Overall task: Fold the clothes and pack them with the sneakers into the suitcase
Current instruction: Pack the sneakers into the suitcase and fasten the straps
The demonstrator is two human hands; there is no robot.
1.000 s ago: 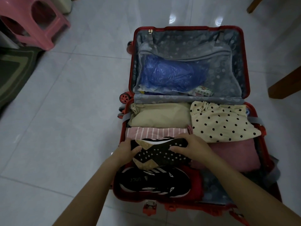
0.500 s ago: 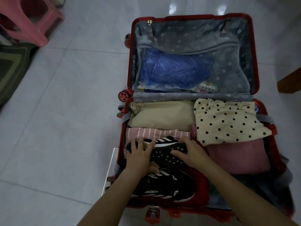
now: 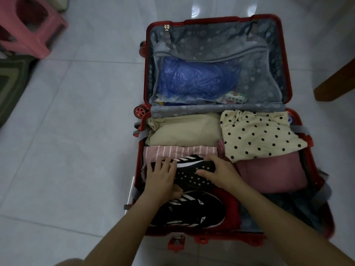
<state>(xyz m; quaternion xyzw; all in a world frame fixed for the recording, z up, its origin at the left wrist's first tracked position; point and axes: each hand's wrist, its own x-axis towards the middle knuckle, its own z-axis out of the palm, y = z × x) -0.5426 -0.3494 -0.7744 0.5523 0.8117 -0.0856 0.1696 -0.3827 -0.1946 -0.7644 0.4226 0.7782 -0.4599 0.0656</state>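
Note:
A red suitcase (image 3: 288, 70) lies open on the tiled floor. Its near half holds folded clothes: a beige piece (image 3: 184, 129), a pink striped piece (image 3: 172, 151), a cream polka-dot piece (image 3: 259, 133) and a pink piece (image 3: 272, 173). Two black sneakers with white stripes lie at the near left. The far sneaker (image 3: 194, 173) lies on its side, sole towards me. My left hand (image 3: 160, 179) presses flat on its left end. My right hand (image 3: 221, 171) rests on its right end, fingers over the top edge. The near sneaker (image 3: 190, 210) lies below them.
The lid's mesh pocket holds a blue plastic bag (image 3: 196, 79) and a small box (image 3: 236, 96). A pink plastic stool (image 3: 28, 25) and a dark rug (image 3: 11, 81) are at the far left. A wooden furniture leg (image 3: 336, 83) stands at the right.
My left hand moved from the sneaker's left end onto its top, fingers spread flat. The far sneaker was pushed down between the striped clothes and the near sneaker.

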